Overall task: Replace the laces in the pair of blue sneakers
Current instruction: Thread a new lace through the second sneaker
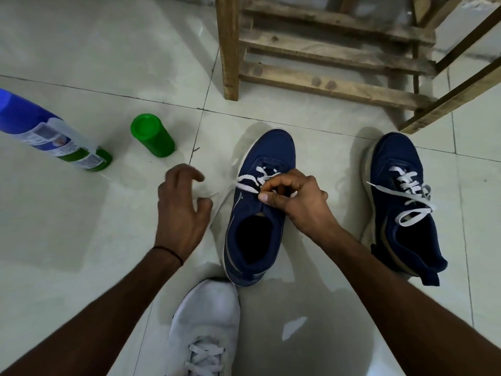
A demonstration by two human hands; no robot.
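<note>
Two blue sneakers stand on the tiled floor with their toes pointing away from me. The middle sneaker [257,213] has a white lace [248,185] threaded through its front eyelets. My right hand [295,199] pinches that lace over the tongue. One loose end of the lace trails left towards my left hand [180,210], which hovers beside the shoe with loosely curled fingers and holds nothing that I can see. The right sneaker [401,207] is fully laced in white, its lace ends lying loose.
A green cap [151,135] stands on the floor at the left, beside a lying blue and green spray can [54,137]. A wooden rack [325,50] stands behind the shoes. A white sneaker [208,327] on my foot is at the bottom centre.
</note>
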